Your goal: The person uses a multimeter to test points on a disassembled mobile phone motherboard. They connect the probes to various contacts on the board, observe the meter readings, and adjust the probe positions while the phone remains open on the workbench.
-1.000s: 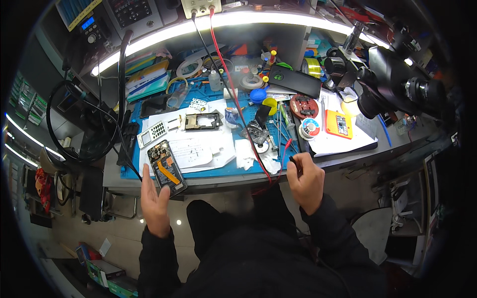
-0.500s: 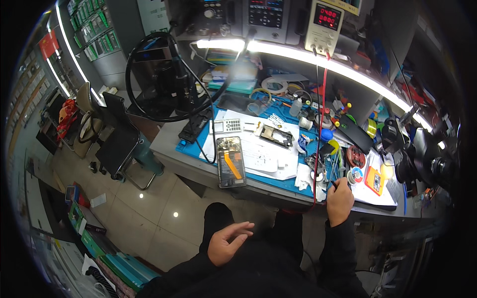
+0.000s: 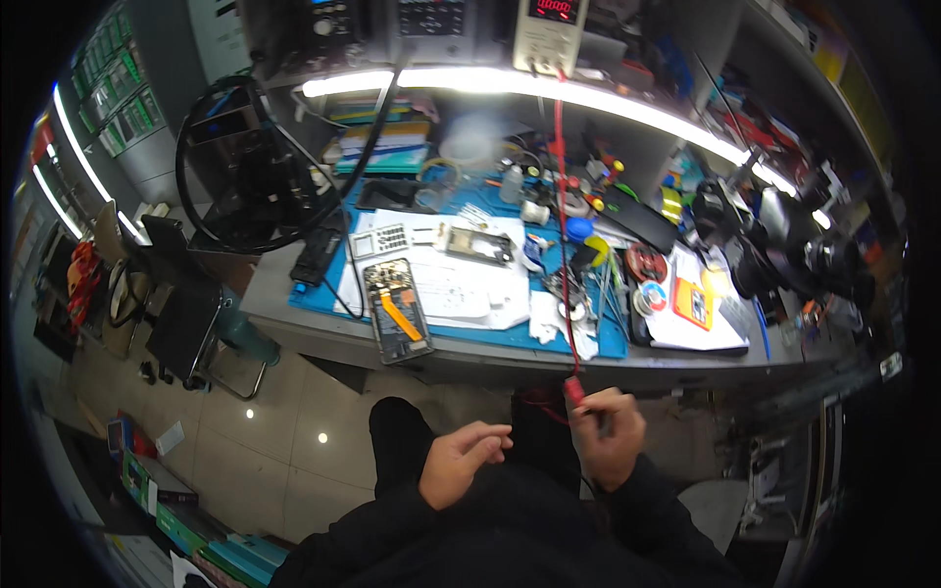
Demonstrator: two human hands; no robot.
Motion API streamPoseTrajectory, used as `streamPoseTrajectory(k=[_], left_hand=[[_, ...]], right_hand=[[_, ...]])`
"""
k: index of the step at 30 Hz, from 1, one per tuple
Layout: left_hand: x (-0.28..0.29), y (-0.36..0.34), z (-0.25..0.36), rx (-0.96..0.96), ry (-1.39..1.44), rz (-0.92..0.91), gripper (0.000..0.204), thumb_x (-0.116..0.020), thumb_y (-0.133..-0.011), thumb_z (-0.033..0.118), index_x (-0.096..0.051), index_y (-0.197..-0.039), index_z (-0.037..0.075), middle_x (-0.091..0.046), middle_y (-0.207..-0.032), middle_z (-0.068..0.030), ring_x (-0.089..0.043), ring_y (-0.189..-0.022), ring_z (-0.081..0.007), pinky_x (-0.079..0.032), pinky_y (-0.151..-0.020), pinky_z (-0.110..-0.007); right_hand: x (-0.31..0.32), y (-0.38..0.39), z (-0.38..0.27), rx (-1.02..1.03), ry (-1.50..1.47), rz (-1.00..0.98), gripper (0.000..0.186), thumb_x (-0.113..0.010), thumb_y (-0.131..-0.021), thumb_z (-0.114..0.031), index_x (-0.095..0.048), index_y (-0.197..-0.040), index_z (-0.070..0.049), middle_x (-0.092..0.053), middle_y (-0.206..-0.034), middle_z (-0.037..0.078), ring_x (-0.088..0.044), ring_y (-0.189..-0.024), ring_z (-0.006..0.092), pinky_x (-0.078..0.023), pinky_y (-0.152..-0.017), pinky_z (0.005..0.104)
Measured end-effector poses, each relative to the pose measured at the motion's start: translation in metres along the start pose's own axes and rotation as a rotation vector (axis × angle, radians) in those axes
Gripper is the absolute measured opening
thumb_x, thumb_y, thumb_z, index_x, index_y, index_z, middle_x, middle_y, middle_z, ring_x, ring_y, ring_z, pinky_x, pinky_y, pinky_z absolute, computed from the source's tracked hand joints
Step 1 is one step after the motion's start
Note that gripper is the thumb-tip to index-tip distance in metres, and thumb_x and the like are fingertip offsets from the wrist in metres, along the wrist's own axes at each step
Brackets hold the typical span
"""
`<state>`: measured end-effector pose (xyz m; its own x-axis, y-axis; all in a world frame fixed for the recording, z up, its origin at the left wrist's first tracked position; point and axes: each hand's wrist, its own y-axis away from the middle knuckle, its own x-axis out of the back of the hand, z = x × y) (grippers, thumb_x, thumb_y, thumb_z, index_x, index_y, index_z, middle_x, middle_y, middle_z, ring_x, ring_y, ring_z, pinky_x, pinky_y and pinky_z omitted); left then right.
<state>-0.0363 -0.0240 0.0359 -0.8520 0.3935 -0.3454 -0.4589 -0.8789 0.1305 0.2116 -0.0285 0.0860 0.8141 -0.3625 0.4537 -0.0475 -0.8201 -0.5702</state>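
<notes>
My right hand (image 3: 610,439) is in front of the desk edge, its thumb and fingers pinched at a red clip (image 3: 573,390) on the end of a red lead (image 3: 562,176). The lead hangs from a cream power supply (image 3: 549,34) showing red digits. Motion blur hides the finer detail of that grip. My left hand (image 3: 464,463) hovers over my lap, fingers loosely stretched and holding nothing. On the desk's front edge lies a phone (image 3: 384,294) with its back off, an orange flex ribbon (image 3: 400,318) across its inside.
A blue mat (image 3: 613,338) bears white papers (image 3: 461,294), a metal phone frame (image 3: 478,245) and crumpled tissue (image 3: 549,318). Tools and a solder spool (image 3: 649,297) crowd the right, beside a dark microscope (image 3: 784,245). A black cable loop (image 3: 181,162) hangs at left. A bright light bar (image 3: 529,86) crosses above.
The view has shifted, so the desk sits further left. My right hand has drawn back from the tools on the mat to the red clip. My left hand's fingers have come closer together.
</notes>
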Motion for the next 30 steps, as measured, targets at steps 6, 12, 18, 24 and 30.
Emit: streamPoseTrajectory(k=[6, 12, 18, 24, 30], left_hand=[[-0.016, -0.011, -0.003, 0.045, 0.218, -0.093, 0.035, -0.055, -0.113, 0.019, -0.068, -0.132, -0.007, -0.067, -0.123, -0.0079, -0.063, -0.101, -0.0142, -0.051, -0.092, -0.029], [-0.013, -0.014, -0.008, -0.082, 0.398, 0.031, 0.036, -0.064, -0.109, 0.03, -0.071, -0.115, -0.004, -0.073, -0.117, -0.0149, -0.067, -0.105, -0.0206, -0.052, -0.097, -0.035], [0.009, -0.015, -0.01, -0.118, 0.434, 0.226, 0.031, -0.055, -0.114, 0.029, -0.069, -0.123, 0.003, -0.073, -0.096, -0.0075, -0.07, -0.089, -0.021, -0.058, -0.096, -0.04], [0.02, 0.004, -0.023, -0.107, 0.346, 0.304, 0.032, -0.061, -0.111, 0.031, -0.069, -0.119, 0.001, -0.07, -0.089, -0.0064, -0.068, -0.082, -0.0204, -0.059, -0.084, -0.039], [0.03, 0.026, -0.033, -0.078, 0.271, 0.37, 0.031, -0.067, -0.108, 0.029, -0.07, -0.115, -0.002, -0.071, -0.086, -0.0083, -0.069, -0.078, -0.0197, -0.06, -0.081, -0.037]], right_hand=[[-0.031, 0.033, -0.028, -0.076, -0.294, -0.298, 0.022, -0.078, -0.086, 0.005, -0.071, -0.105, -0.003, -0.074, -0.091, 0.012, -0.073, -0.073, 0.0251, -0.057, -0.063, 0.0323], [-0.026, 0.029, -0.021, -0.116, -0.328, -0.23, 0.021, -0.081, -0.088, 0.0, -0.071, -0.106, -0.003, -0.074, -0.095, 0.012, -0.071, -0.071, 0.0212, -0.055, -0.062, 0.0301], [-0.014, 0.027, 0.0, -0.292, -0.396, -0.102, 0.018, -0.061, -0.102, -0.002, -0.068, -0.117, 0.004, -0.075, -0.092, 0.01, -0.069, -0.076, 0.0134, -0.056, -0.072, 0.0278], [-0.012, 0.035, 0.007, -0.437, -0.423, -0.163, 0.02, -0.06, -0.105, -0.006, -0.066, -0.12, 0.007, -0.073, -0.084, 0.006, -0.066, -0.078, 0.01, -0.054, -0.075, 0.0263], [-0.022, 0.042, 0.007, -0.308, -0.447, -0.199, 0.019, -0.065, -0.1, -0.002, -0.069, -0.117, 0.004, -0.073, -0.095, 0.01, -0.071, -0.085, 0.0134, -0.055, -0.077, 0.0267]])
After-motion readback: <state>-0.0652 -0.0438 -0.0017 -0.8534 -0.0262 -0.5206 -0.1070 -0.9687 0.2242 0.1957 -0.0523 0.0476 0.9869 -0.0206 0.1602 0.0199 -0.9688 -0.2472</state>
